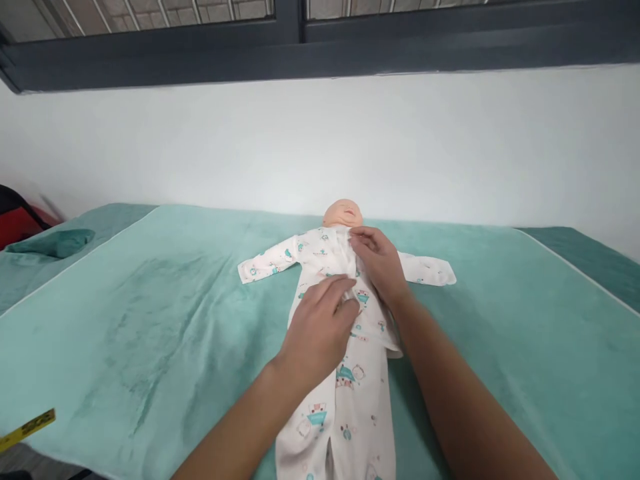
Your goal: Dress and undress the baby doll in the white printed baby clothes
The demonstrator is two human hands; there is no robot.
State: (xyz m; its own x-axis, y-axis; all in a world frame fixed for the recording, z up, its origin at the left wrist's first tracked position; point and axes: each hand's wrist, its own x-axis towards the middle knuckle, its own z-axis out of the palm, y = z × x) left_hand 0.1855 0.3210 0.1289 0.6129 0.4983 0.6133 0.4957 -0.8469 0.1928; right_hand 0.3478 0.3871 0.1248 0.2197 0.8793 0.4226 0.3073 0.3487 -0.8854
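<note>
A baby doll [344,213] lies on its back, its head toward the wall, in a white baby shirt [316,248] with small coloured prints. Matching white baby pants [315,427] cover its legs. My right hand [379,261] is closed at the collar, thumb and fingertips pinching the shirt's front edge. Lower down, my left hand [325,323] is closed over the middle of the chest, its curled fingers on the front opening of the shirt. Both sleeves stretch out to the sides. My hands hide part of the front, and the fabric between my fingertips barely shows.
Under the doll spreads a green blanket [165,313], wrinkled on the left. Behind it rises a white wall [320,147] with a dark window frame [200,57]. A red and black item [20,217] is at the far left, and a yellow strip [27,429] at the lower left.
</note>
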